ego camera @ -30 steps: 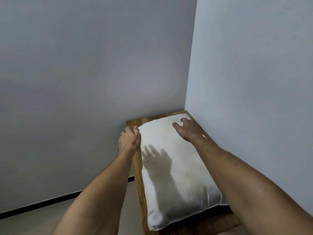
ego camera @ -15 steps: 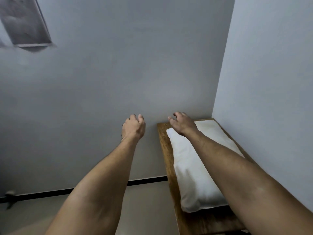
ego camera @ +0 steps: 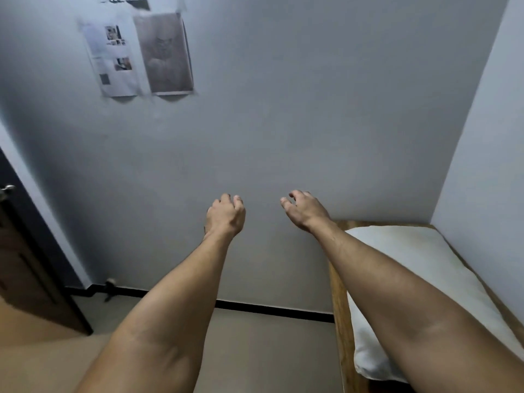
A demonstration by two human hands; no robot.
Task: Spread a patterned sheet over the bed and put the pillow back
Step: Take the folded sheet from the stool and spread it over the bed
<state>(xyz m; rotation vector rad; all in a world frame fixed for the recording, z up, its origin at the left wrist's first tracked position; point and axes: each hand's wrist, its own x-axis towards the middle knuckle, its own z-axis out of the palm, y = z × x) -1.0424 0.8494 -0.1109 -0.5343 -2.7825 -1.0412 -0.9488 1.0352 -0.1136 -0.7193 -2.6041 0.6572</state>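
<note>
I hold left hand (ego camera: 226, 215) and right hand (ego camera: 304, 209) loosely curled, empty, with pillow (ego camera: 419, 276) parked right; next, fetch the sheet.

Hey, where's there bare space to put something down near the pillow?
The pillow fills nearly the whole wooden surface; only a narrow strip along its left edge is bare. The floor between that edge and the door is open. Left hand and right hand hold nothing.

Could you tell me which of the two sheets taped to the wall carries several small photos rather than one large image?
The left sheet, white with small photos and text. The right sheet shows one large grey picture.
</note>
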